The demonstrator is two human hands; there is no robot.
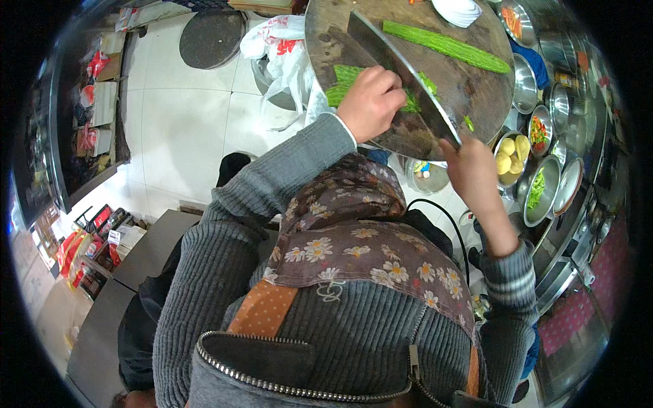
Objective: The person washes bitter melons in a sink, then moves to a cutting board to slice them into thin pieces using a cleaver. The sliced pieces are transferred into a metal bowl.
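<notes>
My right hand (469,173) is closed round the handle of a large cleaver (407,71), whose blade slants up and left across a round wooden chopping board (479,88). Left of the blade, the curled fingers of my left hand (371,103) press on green vegetable pieces (344,76). My fingertips are close to the blade, and the cut under them is partly hidden. A long green vegetable strip (445,46) with bumpy skin lies whole beyond the cleaver. Small green scraps are on the board beside the blade.
White dishes (458,9) stand at the board's far edge. To the right are several metal bowls, with yellow potatoes (507,160), chopped peppers (538,133), green slices (536,188) and orange shreds (510,23). A bin with a white plastic bag (277,41) stands left of the board.
</notes>
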